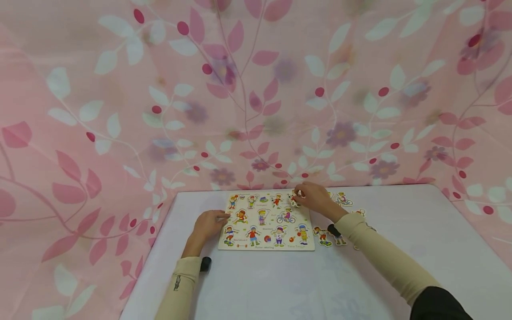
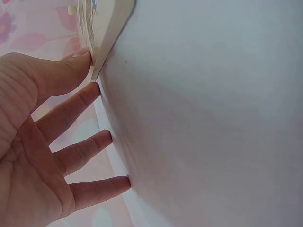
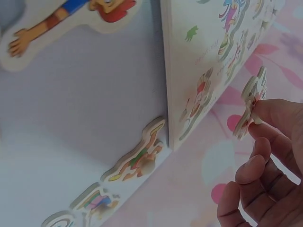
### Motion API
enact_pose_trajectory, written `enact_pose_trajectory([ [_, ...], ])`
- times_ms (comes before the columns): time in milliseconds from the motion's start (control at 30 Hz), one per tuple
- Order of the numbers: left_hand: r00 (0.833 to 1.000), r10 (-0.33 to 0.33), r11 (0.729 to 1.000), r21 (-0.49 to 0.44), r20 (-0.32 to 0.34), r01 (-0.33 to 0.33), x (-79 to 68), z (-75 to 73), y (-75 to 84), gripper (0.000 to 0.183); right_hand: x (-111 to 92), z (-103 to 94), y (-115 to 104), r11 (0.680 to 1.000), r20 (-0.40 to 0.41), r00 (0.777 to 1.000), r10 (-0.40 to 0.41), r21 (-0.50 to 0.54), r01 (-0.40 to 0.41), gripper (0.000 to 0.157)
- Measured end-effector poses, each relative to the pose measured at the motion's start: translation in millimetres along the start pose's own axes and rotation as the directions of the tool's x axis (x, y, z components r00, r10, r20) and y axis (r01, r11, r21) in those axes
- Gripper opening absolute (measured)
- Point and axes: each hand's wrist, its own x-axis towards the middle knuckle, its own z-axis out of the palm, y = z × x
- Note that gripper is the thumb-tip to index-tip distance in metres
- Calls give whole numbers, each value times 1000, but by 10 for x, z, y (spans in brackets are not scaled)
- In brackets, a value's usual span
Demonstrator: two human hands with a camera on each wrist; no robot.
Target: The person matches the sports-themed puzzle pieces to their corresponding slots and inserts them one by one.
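Observation:
A cream wooden puzzle board (image 1: pixel 240 229) with pictures of children at sports lies flat on the table. At its left edge rests my left hand (image 1: pixel 209 224); in the left wrist view the thumb and index fingertip touch the board's edge, while the other fingers (image 2: pixel 85 153) stretch out, spread apart. My right hand (image 1: pixel 318 200) is over the board's far right corner. Between thumb and index finger it pinches a small wooden puzzle piece (image 3: pixel 254 94), seen nearly edge-on in the right wrist view. The other fingers of that hand are loosely bent.
Loose puzzle pieces lie right of the board, among them a skateboarder piece (image 1: pixel 322 236) near the front and a cyclist piece (image 1: pixel 344 199) farther back. A white cloth (image 1: pixel 272 284) covers the table. Behind its far edge hangs a pink floral curtain (image 1: pixel 248 98).

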Motion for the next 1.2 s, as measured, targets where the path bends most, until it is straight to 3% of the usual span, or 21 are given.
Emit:
enact_pose_trajectory([
  [300,999,-46,999,-25,7,47,-10,-53,59,21,156,69,-78,1000,49,999,13,9,-14,14],
  [967,999,-44,999,-28,23,45,-16,-62,54,23,427,330,-212,999,148,989,13,42,-19,9],
  [1200,999,-36,999,-21,22,36,12,-28,24,23,476,422,-238,997,179,982,52,46,-61,10],
])
